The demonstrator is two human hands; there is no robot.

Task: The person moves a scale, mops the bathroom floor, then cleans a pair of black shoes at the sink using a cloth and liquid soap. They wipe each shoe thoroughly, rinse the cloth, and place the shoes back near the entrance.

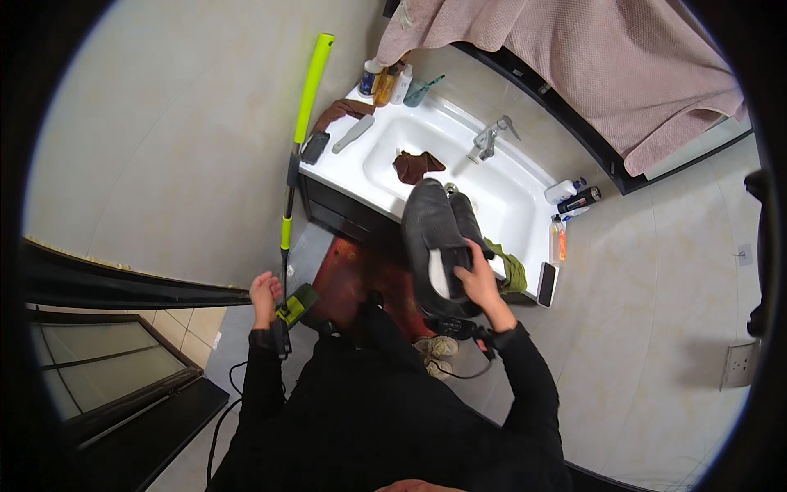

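Observation:
My right hand [479, 279] is closed around a pair of black slip-on shoes [428, 215], lifted in front of the sink's near edge. One shoe lies mostly behind the other, and a pale insole shows in the nearer opening. My left hand [264, 297] is empty, its fingers loosely curled and apart. It is beside the lower part of a green and black long-handled floor tool [308, 98], which leans by the wall. Inside the white sink [512, 193] is a crumpled brown cloth [416, 166], left of the faucet [492, 138].
Bottles and a cup [416, 92] stand at the sink's back left corner; more bottles [564, 192] stand at its right. A green cloth [513, 271] hangs over the front rim near a phone [547, 284]. Light shoes [439, 348] and a red mat [348, 275] lie below.

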